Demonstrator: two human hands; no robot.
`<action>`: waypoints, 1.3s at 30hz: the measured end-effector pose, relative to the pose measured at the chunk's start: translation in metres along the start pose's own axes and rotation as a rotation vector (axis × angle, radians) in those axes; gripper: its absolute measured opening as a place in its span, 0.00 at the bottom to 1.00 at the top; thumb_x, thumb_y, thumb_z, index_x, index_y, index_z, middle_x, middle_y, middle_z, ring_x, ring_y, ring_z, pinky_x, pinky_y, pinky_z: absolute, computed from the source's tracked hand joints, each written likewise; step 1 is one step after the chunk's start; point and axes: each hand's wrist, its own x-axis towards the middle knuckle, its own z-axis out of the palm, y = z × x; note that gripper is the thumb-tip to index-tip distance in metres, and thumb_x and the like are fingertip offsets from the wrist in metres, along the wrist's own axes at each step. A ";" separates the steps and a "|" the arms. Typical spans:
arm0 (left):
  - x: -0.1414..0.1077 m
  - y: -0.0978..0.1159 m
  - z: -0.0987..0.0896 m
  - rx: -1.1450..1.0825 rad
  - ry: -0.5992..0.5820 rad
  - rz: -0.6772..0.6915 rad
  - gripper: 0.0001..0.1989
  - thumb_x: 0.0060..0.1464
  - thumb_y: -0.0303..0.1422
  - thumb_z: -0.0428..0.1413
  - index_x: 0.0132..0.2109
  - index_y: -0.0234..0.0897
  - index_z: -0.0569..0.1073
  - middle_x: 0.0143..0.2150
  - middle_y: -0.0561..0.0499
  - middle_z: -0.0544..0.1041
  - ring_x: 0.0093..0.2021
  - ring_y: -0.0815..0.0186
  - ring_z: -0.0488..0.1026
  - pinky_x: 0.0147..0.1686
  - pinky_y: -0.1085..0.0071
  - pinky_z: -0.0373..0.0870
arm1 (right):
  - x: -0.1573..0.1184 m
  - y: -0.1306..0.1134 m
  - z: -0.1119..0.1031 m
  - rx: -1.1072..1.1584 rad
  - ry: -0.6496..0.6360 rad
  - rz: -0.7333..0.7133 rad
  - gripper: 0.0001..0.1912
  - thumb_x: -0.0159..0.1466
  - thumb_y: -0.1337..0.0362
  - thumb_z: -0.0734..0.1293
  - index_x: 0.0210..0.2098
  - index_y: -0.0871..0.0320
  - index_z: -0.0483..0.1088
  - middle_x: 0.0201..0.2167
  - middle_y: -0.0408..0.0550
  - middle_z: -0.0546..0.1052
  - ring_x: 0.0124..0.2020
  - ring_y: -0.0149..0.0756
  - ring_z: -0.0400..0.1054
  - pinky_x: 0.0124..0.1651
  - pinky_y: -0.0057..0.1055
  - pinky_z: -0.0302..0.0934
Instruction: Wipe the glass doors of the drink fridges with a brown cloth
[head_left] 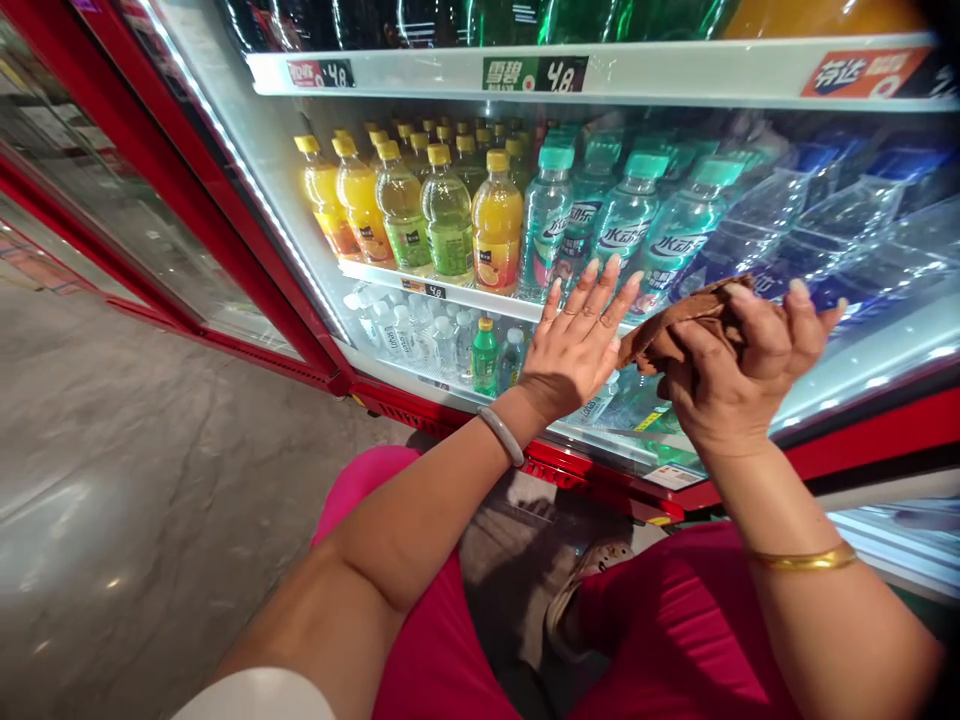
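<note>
The crumpled brown cloth [651, 335] looks matt and soft, its surface creased into folds. Slender teal-capped clear bottles [622, 222] are smooth, shiny plastic with printed labels. The rounded gold bangle [806, 562] has a polished metallic gleam; the pale grey ring-shaped bangle [501, 436] is smooth, its material uncertain. Loose magenta trousers [675, 610] are matt cloth. The mottled grey floor [187, 520] resembles concrete, with a glossy sheen.
</note>
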 end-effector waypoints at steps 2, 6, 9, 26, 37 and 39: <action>-0.001 -0.003 0.000 0.007 -0.010 -0.005 0.33 0.72 0.32 0.43 0.79 0.36 0.45 0.81 0.44 0.47 0.81 0.58 0.33 0.79 0.50 0.33 | 0.001 -0.016 0.004 0.004 -0.016 0.068 0.18 0.65 0.59 0.71 0.55 0.47 0.75 0.67 0.51 0.68 0.73 0.61 0.52 0.71 0.75 0.44; -0.005 -0.008 0.002 0.002 -0.031 -0.024 0.40 0.69 0.28 0.45 0.79 0.41 0.33 0.82 0.48 0.44 0.81 0.58 0.32 0.79 0.49 0.38 | -0.008 -0.047 0.013 -0.008 -0.253 0.061 0.19 0.66 0.62 0.70 0.56 0.43 0.75 0.61 0.47 0.75 0.70 0.52 0.58 0.73 0.66 0.48; -0.006 -0.011 0.003 -0.002 -0.039 -0.015 0.43 0.67 0.27 0.46 0.79 0.43 0.29 0.82 0.50 0.43 0.81 0.57 0.33 0.79 0.49 0.40 | -0.009 -0.035 0.013 0.063 -0.288 -0.032 0.18 0.67 0.65 0.70 0.54 0.40 0.77 0.57 0.43 0.78 0.64 0.45 0.64 0.72 0.61 0.50; -0.002 -0.012 0.001 0.050 -0.068 0.010 0.38 0.67 0.28 0.45 0.79 0.38 0.41 0.82 0.44 0.45 0.81 0.56 0.32 0.78 0.47 0.37 | -0.028 -0.036 0.011 -0.034 -0.229 -0.165 0.26 0.61 0.56 0.74 0.59 0.44 0.73 0.63 0.48 0.74 0.75 0.60 0.46 0.71 0.72 0.43; -0.004 -0.023 -0.011 0.135 -0.058 0.007 0.36 0.67 0.30 0.45 0.79 0.37 0.45 0.82 0.48 0.46 0.80 0.60 0.31 0.78 0.52 0.37 | 0.019 -0.004 0.028 0.155 -0.010 -0.241 0.14 0.58 0.58 0.77 0.45 0.43 0.80 0.59 0.45 0.78 0.71 0.56 0.56 0.73 0.66 0.46; -0.006 -0.029 -0.012 0.156 -0.059 -0.002 0.36 0.68 0.30 0.45 0.78 0.36 0.46 0.82 0.47 0.47 0.80 0.59 0.33 0.78 0.53 0.36 | 0.006 -0.009 0.025 0.171 -0.144 -0.375 0.14 0.62 0.61 0.74 0.47 0.38 0.79 0.55 0.38 0.80 0.68 0.47 0.61 0.73 0.58 0.51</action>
